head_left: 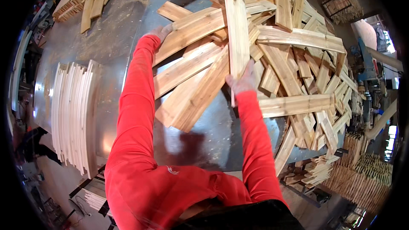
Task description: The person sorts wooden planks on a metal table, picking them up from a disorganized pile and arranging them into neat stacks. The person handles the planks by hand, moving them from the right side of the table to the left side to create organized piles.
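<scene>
My right hand grips the near end of a long pale wooden board. This board points away from me across the pile, with thumb and fingers at its edges. My left hand is at the upper left edge of another knotty wooden board, closed around that edge with the fingertips partly hidden. Below it, several more boards fan out toward me, some overlapping. A large jumbled heap of loose boards spreads to the right of both hands.
The boards lie on a grey metal table. At left stands a row of pale boards on edge. More boards are stacked at the far left. Beyond the table's right side are bundles of wood strips and machinery with hoses.
</scene>
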A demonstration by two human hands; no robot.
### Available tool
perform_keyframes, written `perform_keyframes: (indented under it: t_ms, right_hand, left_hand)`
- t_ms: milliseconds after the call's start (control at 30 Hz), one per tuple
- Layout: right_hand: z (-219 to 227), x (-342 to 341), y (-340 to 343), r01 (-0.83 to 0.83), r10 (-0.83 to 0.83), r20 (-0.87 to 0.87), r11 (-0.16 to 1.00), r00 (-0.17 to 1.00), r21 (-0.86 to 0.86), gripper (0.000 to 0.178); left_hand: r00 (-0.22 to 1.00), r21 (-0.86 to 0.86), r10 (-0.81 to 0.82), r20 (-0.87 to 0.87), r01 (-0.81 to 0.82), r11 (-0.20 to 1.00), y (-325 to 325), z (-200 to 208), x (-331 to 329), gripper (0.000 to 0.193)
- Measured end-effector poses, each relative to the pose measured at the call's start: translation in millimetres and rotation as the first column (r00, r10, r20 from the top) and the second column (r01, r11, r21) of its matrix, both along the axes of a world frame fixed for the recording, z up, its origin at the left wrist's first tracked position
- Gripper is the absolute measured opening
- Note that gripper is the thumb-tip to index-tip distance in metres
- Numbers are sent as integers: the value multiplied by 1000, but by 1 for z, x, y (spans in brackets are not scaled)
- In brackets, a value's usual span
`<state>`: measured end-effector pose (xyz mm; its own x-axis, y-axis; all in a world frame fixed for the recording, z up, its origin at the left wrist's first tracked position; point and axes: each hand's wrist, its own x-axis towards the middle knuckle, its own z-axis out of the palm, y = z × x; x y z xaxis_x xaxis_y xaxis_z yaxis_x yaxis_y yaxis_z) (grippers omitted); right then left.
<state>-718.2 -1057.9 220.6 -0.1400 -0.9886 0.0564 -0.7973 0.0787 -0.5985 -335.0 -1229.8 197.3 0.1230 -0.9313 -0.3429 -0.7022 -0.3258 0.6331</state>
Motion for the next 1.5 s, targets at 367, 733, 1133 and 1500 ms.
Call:
perform_keyframes:
  t_ms: [367, 733, 1133, 1500]
  right_hand:
    - [16, -50, 127, -21, 1, 930, 1000, 368, 7, 90]
    - [92, 188, 214, -358, 333, 149, 761, 931, 541, 108]
    - [63, 196, 167, 313, -312, -44, 919, 949, 239, 108]
    - [28, 164, -18, 388, -460, 132, 845, 878, 367, 93]
  left_hand:
    - [746, 213, -39, -665, 240, 947, 281, 38, -107, 67]
    - [118, 147, 138, -983, 64, 987, 468, -113, -7, 49]
    - [560, 320, 294, -774, -54, 946, 455, -34, 13, 52]
    - [276, 495, 506, -817, -115, 861, 456, -14, -17, 51]
